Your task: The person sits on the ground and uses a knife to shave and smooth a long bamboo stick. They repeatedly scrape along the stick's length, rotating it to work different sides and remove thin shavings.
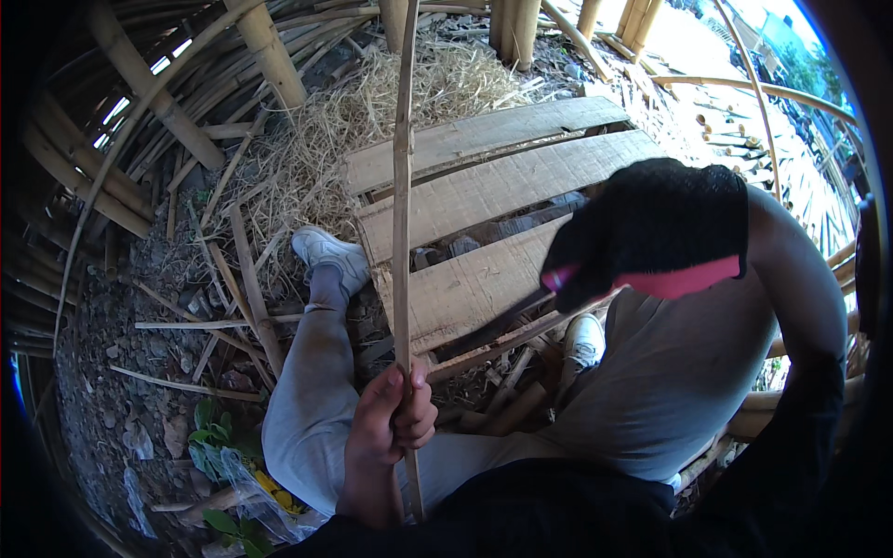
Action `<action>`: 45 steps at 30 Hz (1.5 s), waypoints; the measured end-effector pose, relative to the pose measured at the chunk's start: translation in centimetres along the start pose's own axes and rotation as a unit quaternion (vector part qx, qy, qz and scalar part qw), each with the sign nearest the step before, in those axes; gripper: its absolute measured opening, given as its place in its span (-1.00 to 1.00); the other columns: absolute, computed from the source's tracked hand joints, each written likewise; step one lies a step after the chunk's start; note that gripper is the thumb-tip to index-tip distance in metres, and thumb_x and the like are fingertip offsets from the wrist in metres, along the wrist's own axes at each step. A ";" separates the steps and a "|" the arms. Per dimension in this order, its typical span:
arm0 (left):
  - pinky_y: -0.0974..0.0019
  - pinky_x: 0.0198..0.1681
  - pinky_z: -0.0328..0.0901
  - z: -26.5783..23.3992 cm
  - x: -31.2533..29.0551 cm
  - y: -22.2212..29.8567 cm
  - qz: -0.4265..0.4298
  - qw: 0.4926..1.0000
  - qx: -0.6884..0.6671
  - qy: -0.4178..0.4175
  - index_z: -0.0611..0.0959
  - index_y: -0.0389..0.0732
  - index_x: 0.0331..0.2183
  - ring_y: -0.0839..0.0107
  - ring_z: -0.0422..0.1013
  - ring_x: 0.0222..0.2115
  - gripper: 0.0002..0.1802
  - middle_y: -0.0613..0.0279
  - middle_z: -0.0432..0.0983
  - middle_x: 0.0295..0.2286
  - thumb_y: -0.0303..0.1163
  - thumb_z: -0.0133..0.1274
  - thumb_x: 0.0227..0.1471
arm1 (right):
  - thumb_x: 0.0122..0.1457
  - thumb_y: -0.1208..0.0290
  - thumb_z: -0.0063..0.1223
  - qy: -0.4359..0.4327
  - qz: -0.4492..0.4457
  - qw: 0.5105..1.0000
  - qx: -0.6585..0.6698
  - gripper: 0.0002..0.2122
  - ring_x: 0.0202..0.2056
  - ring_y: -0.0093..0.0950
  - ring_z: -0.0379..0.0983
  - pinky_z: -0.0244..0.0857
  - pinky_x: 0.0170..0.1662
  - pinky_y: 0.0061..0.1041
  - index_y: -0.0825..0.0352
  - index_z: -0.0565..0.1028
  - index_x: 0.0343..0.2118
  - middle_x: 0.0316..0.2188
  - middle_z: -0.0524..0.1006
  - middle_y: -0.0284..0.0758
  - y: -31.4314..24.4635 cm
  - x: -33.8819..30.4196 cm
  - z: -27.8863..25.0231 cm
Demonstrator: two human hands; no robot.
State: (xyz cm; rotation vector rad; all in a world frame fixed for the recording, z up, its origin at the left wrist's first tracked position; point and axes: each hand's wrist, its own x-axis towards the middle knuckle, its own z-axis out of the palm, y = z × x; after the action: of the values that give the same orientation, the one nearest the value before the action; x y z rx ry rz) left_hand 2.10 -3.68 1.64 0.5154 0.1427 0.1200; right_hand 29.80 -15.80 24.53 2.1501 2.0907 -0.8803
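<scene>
My bare left hand is closed around a long, narrow bamboo strip. The strip stands nearly upright, running from my lap up past the top of the view. My right hand, in a black and pink glove, is closed on a knife whose handle is mostly hidden by the glove. The long dark blade slants down and left, its far end close to the strip just above my left fingers. Whether blade and strip touch, I cannot tell. Between my legs lies a low platform of pale wooden planks, with gaps between them.
Dry straw-like shavings heap up behind the planks. Bamboo posts and rails surround me. Loose strips litter the ground at left, beside green leaves and clear plastic. Cut bamboo pieces lie in sunlight at far right.
</scene>
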 end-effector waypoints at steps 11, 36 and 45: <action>0.48 -0.87 -0.21 -0.1 -0.9 -1.8 -0.017 0.958 -0.252 -0.137 0.26 -0.09 -0.35 0.67 -0.18 -0.87 -0.62 0.47 -0.05 -0.77 -0.02 -0.37 0.40 | 0.27 0.35 0.04 0.288 -0.033 0.957 0.028 -0.83 -0.44 -0.40 0.52 0.38 -0.33 -0.43 0.28 0.60 -0.22 -0.50 0.56 -0.24 2.0 10.0 2.1; 0.54 -0.92 -0.15 -0.1 -0.6 -2.2 -0.026 0.937 -0.317 -0.147 0.23 -0.10 -0.38 0.69 -0.14 -0.90 -0.63 0.50 -0.09 -0.80 -0.09 -0.45 0.42 | 0.30 0.06 -0.10 0.198 0.106 0.935 0.273 -0.59 -0.49 -0.51 0.42 0.30 -0.32 -0.41 0.34 0.55 -0.45 -0.63 0.47 -0.29 2.8 11.5 3.8; 0.52 -0.91 -0.18 -0.9 0.0 -1.9 -0.036 0.933 -0.324 -0.151 0.24 -0.08 -0.37 0.69 -0.15 -0.90 -0.64 0.48 -0.07 -0.79 -0.06 -0.40 0.41 | 0.28 0.14 -0.06 0.173 0.116 0.963 0.171 -0.66 -0.47 -0.41 0.53 0.43 -0.26 -0.38 0.34 0.57 -0.37 -0.58 0.55 -0.24 2.5 12.1 3.9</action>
State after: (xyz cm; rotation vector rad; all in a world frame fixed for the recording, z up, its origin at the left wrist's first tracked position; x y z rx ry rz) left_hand 2.08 -4.89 -0.06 -0.1358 -0.1802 0.0090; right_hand 29.97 -6.47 15.56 2.8415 1.8623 -0.9575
